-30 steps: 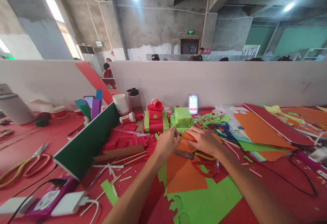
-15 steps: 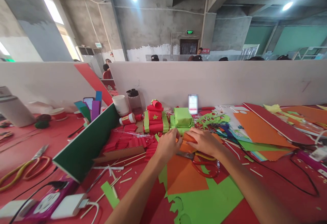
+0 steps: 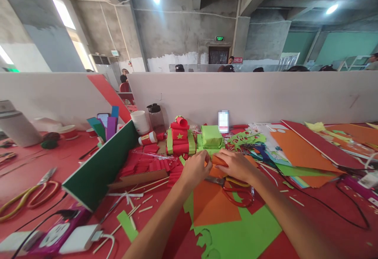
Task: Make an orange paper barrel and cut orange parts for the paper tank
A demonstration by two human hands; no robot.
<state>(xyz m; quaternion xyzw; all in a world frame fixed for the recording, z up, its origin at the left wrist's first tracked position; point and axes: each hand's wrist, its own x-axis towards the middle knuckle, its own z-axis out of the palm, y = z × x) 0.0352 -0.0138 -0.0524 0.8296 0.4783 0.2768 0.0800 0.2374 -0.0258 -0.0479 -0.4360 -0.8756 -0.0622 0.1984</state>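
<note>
Both hands meet over the middle of the table at a small piece of orange paper (image 3: 217, 160). My left hand (image 3: 196, 167) is closed in a pinch at the paper's left edge, its fingertips partly hidden. My right hand (image 3: 236, 165) grips the same paper from the right, thumb below and fingers above. Under the hands lie scissors (image 3: 238, 197) with red and yellow handles, on a larger orange sheet (image 3: 215, 206) over a cut green sheet (image 3: 245, 235). Just beyond stands a green paper-wrapped block (image 3: 212, 136), beside a red and green paper model (image 3: 179, 137) with a yellow star.
A dark green board (image 3: 100, 168) leans at left beside red paper pieces (image 3: 147, 162). Another pair of scissors (image 3: 32, 192) and a power strip (image 3: 56, 231) lie further left. Paper sheets (image 3: 298, 148) are piled at right, a black cable (image 3: 321, 202) in front. A white partition (image 3: 251, 97) stands behind.
Hands and orange paper stay almost in the same place. The view has shifted very slightly; nothing was let go or picked up.
</note>
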